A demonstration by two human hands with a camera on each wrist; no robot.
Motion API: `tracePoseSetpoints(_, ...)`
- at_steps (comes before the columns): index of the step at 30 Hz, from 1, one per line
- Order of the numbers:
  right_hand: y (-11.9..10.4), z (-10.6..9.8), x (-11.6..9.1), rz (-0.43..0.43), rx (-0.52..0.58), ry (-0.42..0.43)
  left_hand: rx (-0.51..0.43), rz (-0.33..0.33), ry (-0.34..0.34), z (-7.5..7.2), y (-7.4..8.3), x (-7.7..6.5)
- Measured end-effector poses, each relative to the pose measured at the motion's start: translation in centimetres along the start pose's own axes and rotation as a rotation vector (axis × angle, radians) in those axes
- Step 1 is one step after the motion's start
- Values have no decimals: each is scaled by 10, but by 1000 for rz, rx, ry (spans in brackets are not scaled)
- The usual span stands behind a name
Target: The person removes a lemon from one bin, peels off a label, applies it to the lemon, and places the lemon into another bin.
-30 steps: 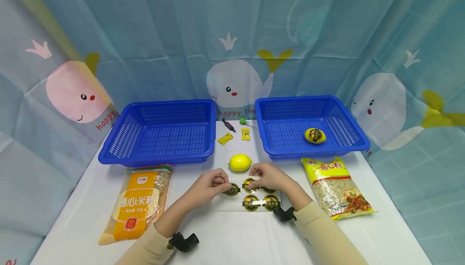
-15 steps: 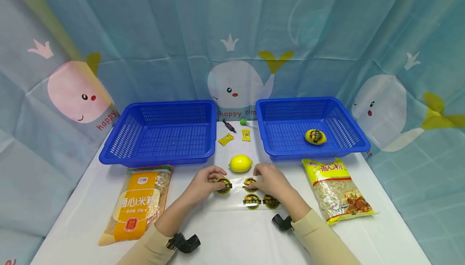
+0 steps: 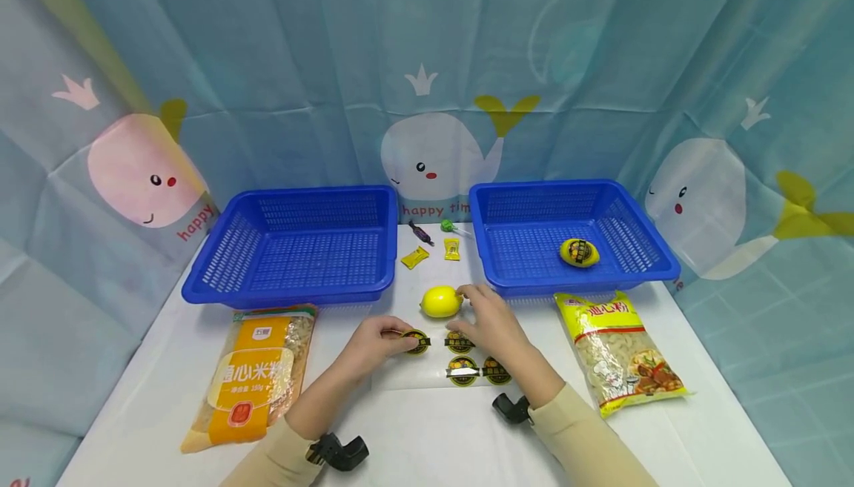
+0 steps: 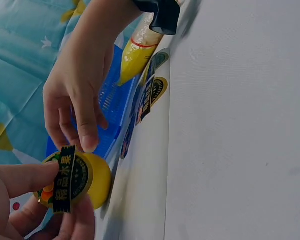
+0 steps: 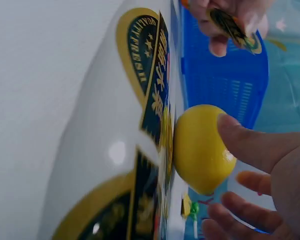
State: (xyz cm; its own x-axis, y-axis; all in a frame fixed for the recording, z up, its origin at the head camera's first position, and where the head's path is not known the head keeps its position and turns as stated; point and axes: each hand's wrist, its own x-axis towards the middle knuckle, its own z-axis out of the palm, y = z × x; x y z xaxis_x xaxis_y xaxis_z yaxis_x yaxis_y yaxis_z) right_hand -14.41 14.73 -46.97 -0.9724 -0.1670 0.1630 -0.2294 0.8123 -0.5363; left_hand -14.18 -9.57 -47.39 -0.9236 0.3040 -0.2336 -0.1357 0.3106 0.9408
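Observation:
Between thumb and fingers, my left hand (image 3: 373,342) pinches a round black-and-gold sticker (image 4: 72,180), held above the left part of the sticker sheet (image 3: 414,377). Several like stickers remain on the sheet's right side. Just beyond the sheet a yellow lemon (image 3: 440,302) lies on the white table. My right hand (image 3: 495,328) is at the lemon's right side with its fingers spread and loosely bent. In the right wrist view its thumb (image 5: 232,132) overlaps the lemon's edge; whether it touches cannot be told.
Two blue baskets (image 3: 287,297) stand at the back; the right basket (image 3: 580,280) holds a stickered lemon (image 3: 579,253). Between them lie small wrapped candies (image 3: 415,256) and a green lollipop (image 3: 448,226). Pasta bags flank the hands: an orange bag (image 3: 250,376) left, a yellow bag (image 3: 620,353) right.
My left hand has peeled the sticker away from the sheet, drawing it leftward first. My right hand has left the sheet's upper edge and moved up to the lemon.

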Motion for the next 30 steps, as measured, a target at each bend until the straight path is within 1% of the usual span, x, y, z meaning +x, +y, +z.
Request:
tracePoseSetpoints(4,-1,5,10,-44,5,23,-53,6,-33,-2,-1,0)
tracePoseSetpoints(6,-1,8,16,-79,11,19,-82,2,-50,-3,-1,0)
tracePoseSetpoints(10,-1,14,25,-150,26,-26,-105,-12,-59,-3,-1,0)
tracePoseSetpoints(12,-1,17,28,-164,29,-51,-106,-18,-54,-2,0,0)
tracePoseSetpoints(15,-1,20,30,-146,33,-75,-103,-19,-44,-2,3,0)
tracePoseSetpoints(17,0,22,29,-108,45,-87,-100,-12,-41,-1,4,0)
tracePoseSetpoints(19,0,22,28,-71,79,-89,-106,-8,-39,0,6,0)
tracePoseSetpoints(21,0,21,25,-37,135,-94,-107,-5,-36,0,7,0)
tracePoseSetpoints(22,0,19,24,-19,186,-99,-108,1,-35,1,8,1)
tracePoseSetpoints(24,-2,15,21,21,323,-124,-106,5,-34,1,10,2)
tracePoseSetpoints(28,-7,7,15,103,616,-206,-98,33,-27,3,14,3)
tracePoseSetpoints(30,-8,3,11,128,709,-240,-104,47,-17,4,17,4)
